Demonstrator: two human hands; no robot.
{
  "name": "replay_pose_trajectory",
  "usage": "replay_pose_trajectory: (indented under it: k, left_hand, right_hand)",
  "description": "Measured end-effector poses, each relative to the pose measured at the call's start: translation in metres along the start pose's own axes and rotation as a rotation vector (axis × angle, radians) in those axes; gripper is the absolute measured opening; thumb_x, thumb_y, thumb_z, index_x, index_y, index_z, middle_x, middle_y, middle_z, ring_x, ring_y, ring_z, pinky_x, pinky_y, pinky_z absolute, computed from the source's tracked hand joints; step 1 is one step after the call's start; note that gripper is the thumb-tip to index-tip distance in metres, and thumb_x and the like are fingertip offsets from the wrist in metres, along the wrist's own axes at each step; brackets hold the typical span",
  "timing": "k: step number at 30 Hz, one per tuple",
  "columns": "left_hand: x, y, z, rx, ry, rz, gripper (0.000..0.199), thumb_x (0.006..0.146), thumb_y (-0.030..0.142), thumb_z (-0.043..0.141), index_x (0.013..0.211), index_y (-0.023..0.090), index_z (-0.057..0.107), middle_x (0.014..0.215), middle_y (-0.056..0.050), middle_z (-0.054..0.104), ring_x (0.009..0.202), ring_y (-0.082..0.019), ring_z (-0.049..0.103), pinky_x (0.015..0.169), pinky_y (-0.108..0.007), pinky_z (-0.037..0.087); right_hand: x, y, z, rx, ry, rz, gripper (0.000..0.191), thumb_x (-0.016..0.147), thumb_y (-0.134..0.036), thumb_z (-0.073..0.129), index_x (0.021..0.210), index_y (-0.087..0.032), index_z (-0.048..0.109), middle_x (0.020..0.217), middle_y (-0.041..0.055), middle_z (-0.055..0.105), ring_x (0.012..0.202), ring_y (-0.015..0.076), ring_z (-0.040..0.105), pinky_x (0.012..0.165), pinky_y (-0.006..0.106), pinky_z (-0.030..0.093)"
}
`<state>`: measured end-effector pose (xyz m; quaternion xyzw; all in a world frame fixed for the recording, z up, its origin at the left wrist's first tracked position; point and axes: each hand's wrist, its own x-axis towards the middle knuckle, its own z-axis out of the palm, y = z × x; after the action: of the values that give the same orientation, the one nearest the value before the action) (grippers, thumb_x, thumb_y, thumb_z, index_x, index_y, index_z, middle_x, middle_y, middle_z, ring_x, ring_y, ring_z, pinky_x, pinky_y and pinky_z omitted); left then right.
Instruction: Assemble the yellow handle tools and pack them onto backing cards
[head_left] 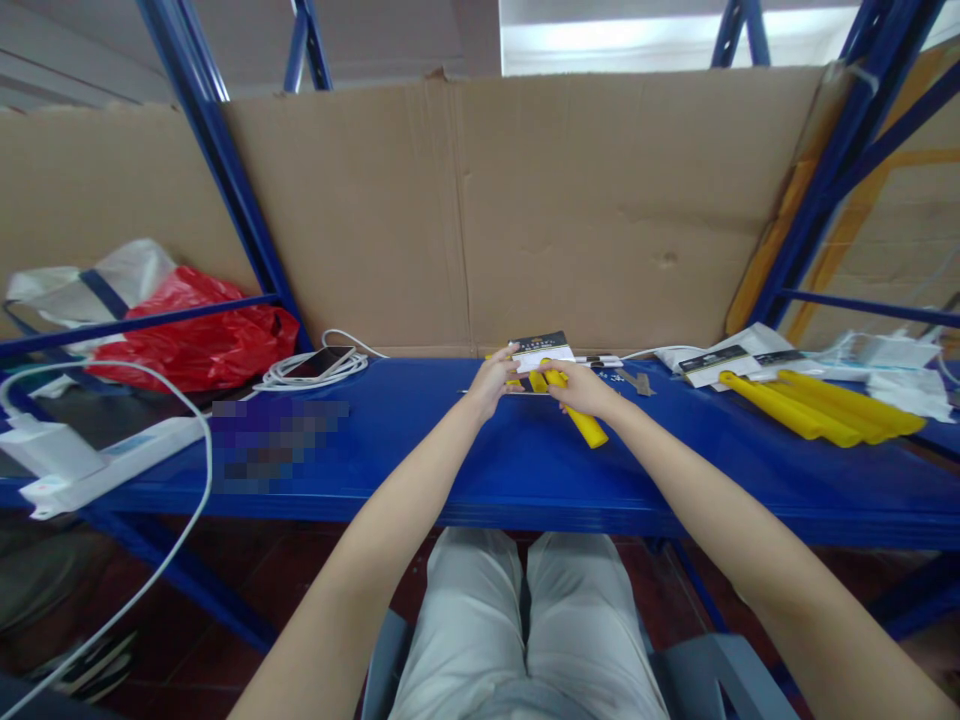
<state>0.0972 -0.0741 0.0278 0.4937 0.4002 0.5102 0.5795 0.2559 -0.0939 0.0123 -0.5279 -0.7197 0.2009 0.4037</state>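
Observation:
My right hand (583,387) is wrapped round a long yellow tube-like handle (586,426), whose near end slants toward the front right. My left hand (491,384) is just left of it, with fingers bent around something small and partly yellow that I cannot make out. Right behind both hands lies a black-and-white printed packet (541,348), close to the left fingertips. A flat grey metal piece (640,383) and small light bits lie on the blue tabletop (420,440) right of my right hand.
Several yellow tube-like handles (817,405) lie at the right beside printed packets (720,362). On the left are a coiled white cable (319,370), a red plastic bag (199,325) and a white power strip (127,462). Cardboard (570,210) and blue posts (240,190) close off the back.

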Motion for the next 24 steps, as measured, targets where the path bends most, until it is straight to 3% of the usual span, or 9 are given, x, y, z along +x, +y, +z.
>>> replay_pose_trajectory:
  k: [3, 5, 10, 14, 19, 22, 24]
  left_hand:
    - [0.0, 0.002, -0.001, -0.021, 0.06, 0.014, 0.056, 0.081, 0.007, 0.049, 0.136, 0.019, 0.048, 0.117, -0.011, 0.066, 0.075, -0.014, 0.067, 0.055, -0.021, 0.047]
    - [0.0, 0.002, -0.002, -0.03, 0.095, 0.023, 0.053, 0.082, 0.008, 0.049, 0.135, 0.018, 0.048, 0.124, -0.013, 0.062, 0.074, -0.014, 0.067, 0.053, -0.02, 0.047]
    - [0.0, 0.0, -0.002, -0.012, 0.099, -0.011, 0.05, 0.083, 0.009, 0.05, 0.132, 0.019, 0.051, 0.127, -0.014, 0.06, 0.069, -0.012, 0.066, 0.052, -0.019, 0.046]
    - [-0.002, 0.0, 0.0, 0.005, 0.077, -0.013, 0.05, 0.082, 0.008, 0.05, 0.131, 0.018, 0.051, 0.126, -0.014, 0.06, 0.058, -0.01, 0.064, 0.051, -0.021, 0.046]
    - [-0.002, 0.0, 0.001, 0.054, 0.061, -0.039, 0.047, 0.082, 0.006, 0.049, 0.127, 0.016, 0.053, 0.125, -0.015, 0.061, 0.056, -0.009, 0.063, 0.05, -0.02, 0.046]
    - [0.0, -0.002, 0.001, 0.072, 0.055, -0.041, 0.045, 0.081, 0.006, 0.053, 0.124, 0.016, 0.055, 0.12, -0.015, 0.063, 0.057, -0.01, 0.064, 0.051, -0.022, 0.046]
    - [0.001, -0.003, 0.001, 0.078, 0.051, -0.044, 0.044, 0.08, 0.007, 0.055, 0.123, 0.015, 0.055, 0.113, -0.014, 0.065, 0.058, -0.011, 0.065, 0.051, -0.022, 0.046]
  right_hand:
    - [0.007, 0.005, -0.015, -0.177, 0.118, -0.127, 0.038, 0.064, -0.004, 0.057, 0.094, -0.022, 0.071, 0.097, 0.0049, 0.069, 0.077, 0.02, 0.065, 0.076, 0.034, 0.053]
    - [0.012, 0.01, -0.032, -0.319, 0.155, -0.135, 0.038, 0.065, -0.004, 0.058, 0.096, -0.022, 0.071, 0.098, 0.0062, 0.069, 0.089, 0.0231, 0.065, 0.085, 0.036, 0.05]
    - [0.017, 0.029, -0.099, -0.639, 0.224, -0.023, 0.042, 0.069, -0.008, 0.056, 0.106, -0.02, 0.07, 0.093, 0.0077, 0.07, 0.086, 0.0228, 0.065, 0.081, 0.032, 0.049]
    - [0.008, 0.048, -0.162, -0.918, 0.186, 0.219, 0.04, 0.075, -0.012, 0.057, 0.114, -0.014, 0.067, 0.101, 0.0145, 0.069, 0.088, 0.0237, 0.064, 0.077, 0.031, 0.045]
    - [-0.013, 0.079, -0.22, -1.049, 0.055, 0.484, 0.034, 0.077, -0.009, 0.058, 0.109, -0.009, 0.068, 0.083, 0.0161, 0.07, 0.061, 0.0172, 0.059, 0.064, 0.028, 0.042]
    - [-0.026, 0.107, -0.236, -0.992, 0.044, 0.545, 0.028, 0.075, -0.006, 0.058, 0.097, -0.013, 0.073, 0.071, 0.0116, 0.069, 0.049, 0.0138, 0.055, 0.057, 0.027, 0.041]
    - [-0.033, 0.125, -0.24, -0.953, 0.122, 0.533, 0.024, 0.07, -0.002, 0.059, 0.08, -0.015, 0.075, 0.068, 0.0122, 0.068, 0.045, 0.0133, 0.054, 0.054, 0.027, 0.041]
